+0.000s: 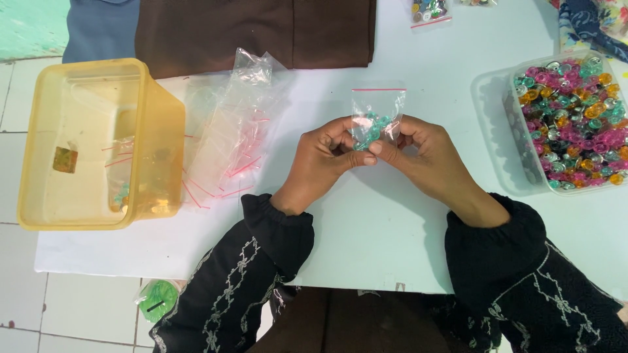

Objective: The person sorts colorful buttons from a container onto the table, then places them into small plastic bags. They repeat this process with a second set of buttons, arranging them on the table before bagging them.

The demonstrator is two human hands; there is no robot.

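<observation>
Sleeves: nearest my view were the black embroidered sleeves (248,274), reaching up from the bottom edge over the white tabletop (366,229).
Left hand: the left hand (324,160) had its fingers (356,159) pinched together on the lower left of the small clear bag.
Right hand: the right hand (425,153) had its fingers (378,149) clamped on the bag's lower right.
Bag: the small clear bag (377,111) stood upright between both hands, above the middle of the tabletop, its pink zip strip on top, teal beads inside, long axis pointing away from me.
Relation: the bag rose directly up from the fingertips; I judged both hands equally near.
Right side: a clear tub of mixed coloured beads (575,121), well apart.
Left side: a heap of empty zip bags (229,140), then a yellow plastic tub (98,140).
Far edge: brown cloth (255,33).
Obstruction: nothing stood between hands and bag.
</observation>
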